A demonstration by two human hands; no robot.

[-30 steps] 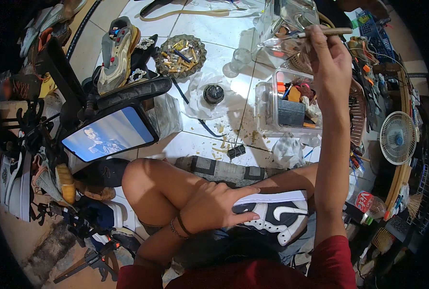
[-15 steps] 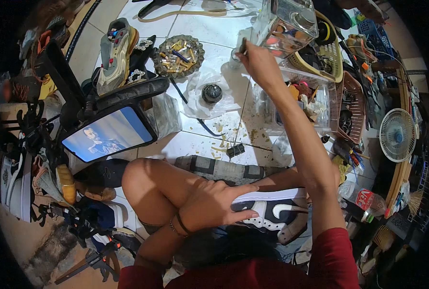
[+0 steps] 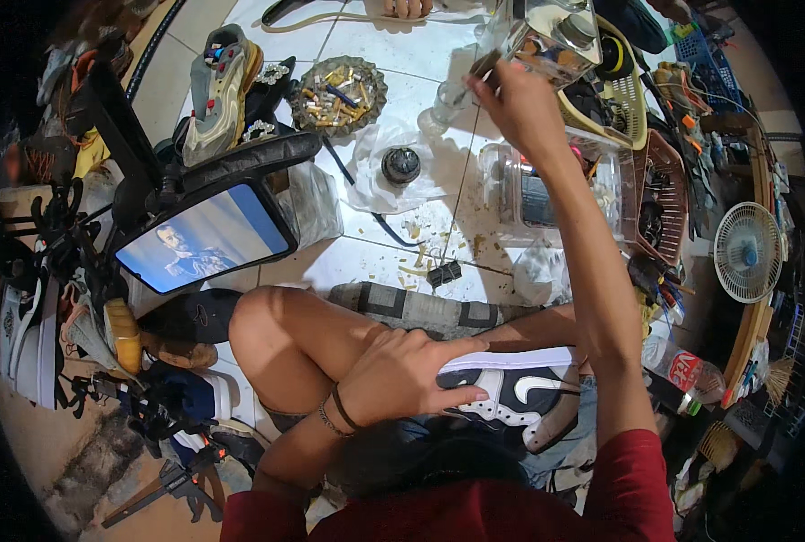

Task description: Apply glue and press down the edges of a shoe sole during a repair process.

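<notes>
A black-and-white sneaker (image 3: 502,397) lies on its side across my lap, its white sole edge toward the far side. My left hand (image 3: 411,375) is closed over its left end, thumb on the upper and index finger along the sole. My right hand (image 3: 521,107) reaches far forward, fingers pinched on a small flat dark piece (image 3: 484,63) whose kind I cannot make out. Just left of those fingers stands a small clear glass vessel (image 3: 437,119). Beyond them is a square clear container (image 3: 551,45) with a round-capped top.
A dark round jar (image 3: 400,166) sits on crumpled plastic, near a full ashtray (image 3: 337,96). A phone (image 3: 205,239) on a stand is at left. A black binder clip (image 3: 443,274) lies among scraps. Right: a clear bin (image 3: 520,203), baskets, a fan (image 3: 747,253). Another person's hand (image 3: 409,8) shows far off.
My right hand has moved right and a little farther away, carrying the small flat piece. Another person's hand has come in at the far edge. My left hand stays on the sneaker.
</notes>
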